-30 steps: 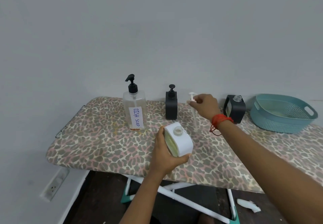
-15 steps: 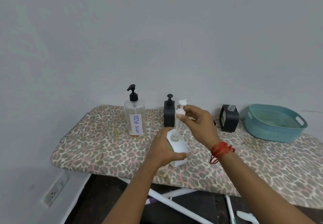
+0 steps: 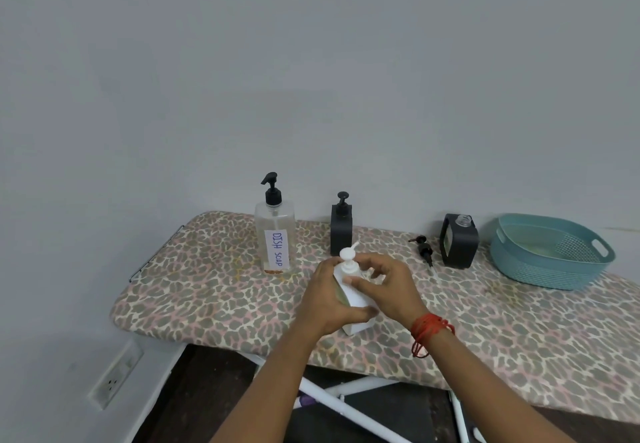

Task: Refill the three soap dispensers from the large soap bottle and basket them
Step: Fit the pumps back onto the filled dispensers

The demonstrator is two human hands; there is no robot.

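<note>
Far left on the leopard-print board [image 3: 194, 287], the big soap bottle [image 3: 275, 235] stands upright with its pump on. Just right of it is the capped black dispenser [image 3: 341, 231]. Neither one is in your way.

The step itself is in the near middle. Your left hand [image 3: 325, 299] is wrapped round the body of the white dispenser [image 3: 355, 295], which sits on the board and looks a bit tilted. The white pump [image 3: 347, 255] is sitting in its neck, and your right hand [image 3: 389, 287] has curled fingers and thumb pinching the pump's collar. My read is that you're threading it shut.

- Stand the dispenser straight before turning, since a tilted neck is how threads cross.
- Grip low with the left hand and don't squeeze. There looks to be soap inside, and it'll ooze up if you do.
- Turn the collar, not the nozzle head. If it binds, back off a touch, then go forward until it's snug.

Further right, a loose black pump [image 3: 425, 252] lies on the board. Just beside it is the open black dispenser [image 3: 459, 242], which I'd guess needs that cap next. The teal basket [image 3: 554, 271] sits at the far right, well apart from the rest. I can't see any dispensers in it yet, so carry the white one over upright once it's sealed.
</note>
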